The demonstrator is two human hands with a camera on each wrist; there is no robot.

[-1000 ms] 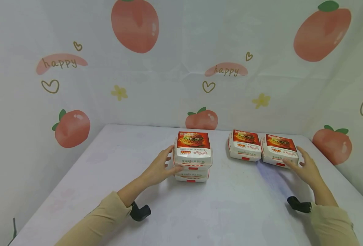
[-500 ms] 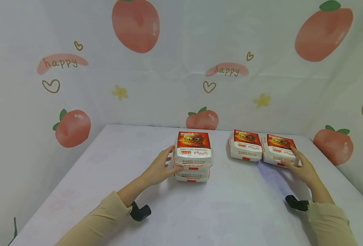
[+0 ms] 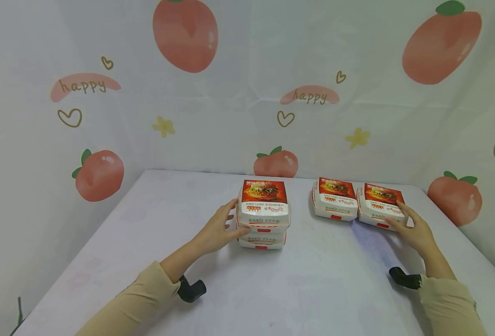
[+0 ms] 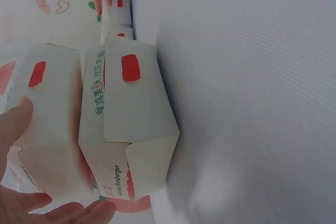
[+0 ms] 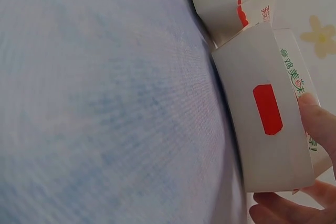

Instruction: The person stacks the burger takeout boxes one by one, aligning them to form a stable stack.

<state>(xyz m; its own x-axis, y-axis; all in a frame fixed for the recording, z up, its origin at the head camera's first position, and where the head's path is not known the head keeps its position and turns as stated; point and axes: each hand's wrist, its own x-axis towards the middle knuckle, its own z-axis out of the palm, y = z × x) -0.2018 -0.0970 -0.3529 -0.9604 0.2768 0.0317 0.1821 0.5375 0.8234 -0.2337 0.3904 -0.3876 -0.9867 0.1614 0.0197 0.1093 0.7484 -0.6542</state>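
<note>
Two burger boxes are stacked near the middle of the table in the head view. At the left side of the upper burger box (image 3: 263, 205) my left hand (image 3: 218, 229) grips its corner, thumb (image 4: 18, 119) on the front face and fingers along the side. Beneath it sits the lower burger box (image 4: 126, 124), its base on the table. Farther right, my right hand (image 3: 415, 231) holds the rightmost burger box (image 5: 268, 114) by its right front corner, thumb on the front and fingers at the side. That box rests on the table.
Another burger box (image 3: 334, 199) stands just left of the rightmost one, nearly touching it. A white table (image 3: 306, 289) lies under everything, with a fruit-printed cloth backdrop (image 3: 222, 107) behind. Black wrist mounts (image 3: 191, 289) stick out at both cuffs.
My right hand has moved slightly left and closed onto the rightmost burger box. The left hand and the stack have stayed put.
</note>
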